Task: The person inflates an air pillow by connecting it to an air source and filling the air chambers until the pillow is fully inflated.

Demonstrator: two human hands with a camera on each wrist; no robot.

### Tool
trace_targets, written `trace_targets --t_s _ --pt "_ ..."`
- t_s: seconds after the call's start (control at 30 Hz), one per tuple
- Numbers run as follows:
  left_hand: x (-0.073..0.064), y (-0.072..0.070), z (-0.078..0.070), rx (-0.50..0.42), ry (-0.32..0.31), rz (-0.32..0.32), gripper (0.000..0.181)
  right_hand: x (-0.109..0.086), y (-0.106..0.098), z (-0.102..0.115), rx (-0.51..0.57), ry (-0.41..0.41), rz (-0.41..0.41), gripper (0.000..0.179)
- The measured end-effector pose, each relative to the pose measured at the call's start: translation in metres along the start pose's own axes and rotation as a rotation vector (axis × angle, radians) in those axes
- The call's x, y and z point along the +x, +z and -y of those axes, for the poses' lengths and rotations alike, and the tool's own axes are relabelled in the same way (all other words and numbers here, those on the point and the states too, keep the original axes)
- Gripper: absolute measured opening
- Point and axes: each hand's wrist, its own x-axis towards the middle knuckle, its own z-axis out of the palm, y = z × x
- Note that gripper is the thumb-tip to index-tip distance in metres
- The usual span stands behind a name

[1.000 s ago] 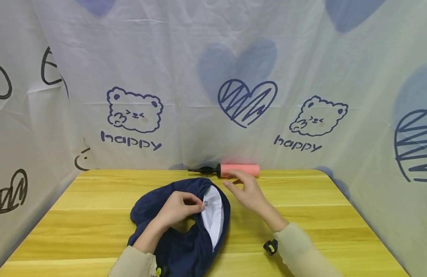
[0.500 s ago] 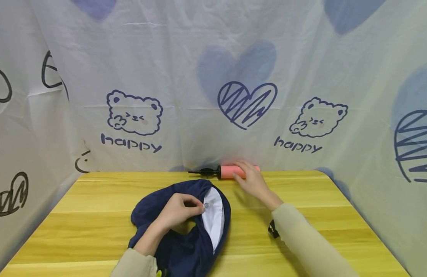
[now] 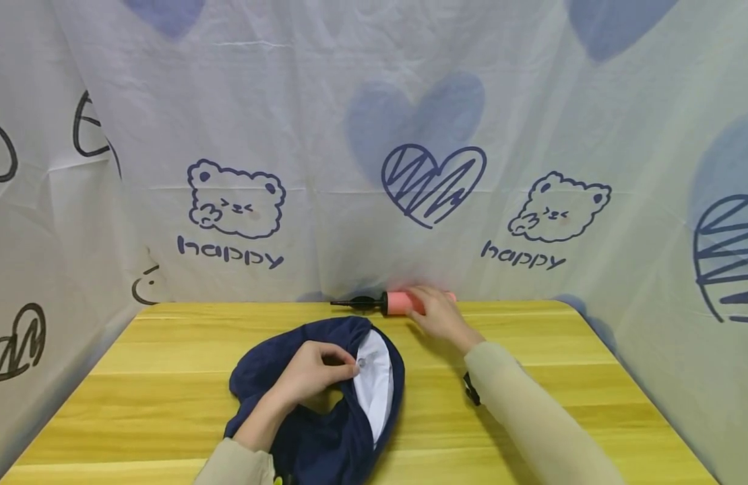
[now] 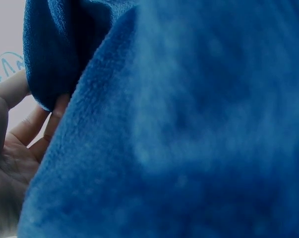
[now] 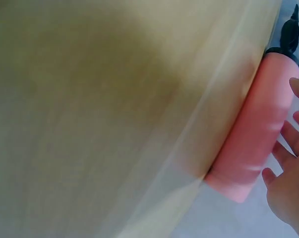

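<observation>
A navy plush neck pillow lies curved on the table, its cover parted on the right side. Inside shows a white inner lining with a small clear valve. My left hand pinches the cover's edge between thumb and fingertips, beside that valve. Blue plush fills most of the left wrist view and hides part of the fingers. At the table's back, my right hand is over a pink hand pump with a black nozzle. In the right wrist view its loosely spread fingers reach the barrel.
The wood-grain table ends just behind the pump, against a pale curtain printed with hearts and bears. More of this cloth hangs at both sides.
My right hand has moved from in front of the pump onto its pink barrel, the forearm reaching further in. The left hand and the pillow have stayed in place.
</observation>
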Motion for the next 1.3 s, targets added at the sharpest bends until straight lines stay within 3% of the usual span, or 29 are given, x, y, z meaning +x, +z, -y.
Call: trace_targets --t_s 0.3,0.7,0.97,1.3 --pt "0.0 0.002 0.003 0.008 0.022 -0.006 0.013 0.005 0.008 -0.001 -0.088 -0.023 0.052 0.057" --pt "0.0 0.003 0.003 0.023 0.041 -0.005 0.012 0.008 0.008 0.003 -0.093 0.014 0.096 0.053" --pt "0.001 0.005 0.003 0.027 0.041 -0.004 0.011 0.007 0.012 0.0 -0.08 -0.024 0.084 0.055" --pt "0.001 0.003 0.002 0.026 0.041 -0.011 0.011 0.004 0.008 0.005 -0.077 -0.032 0.167 0.049"
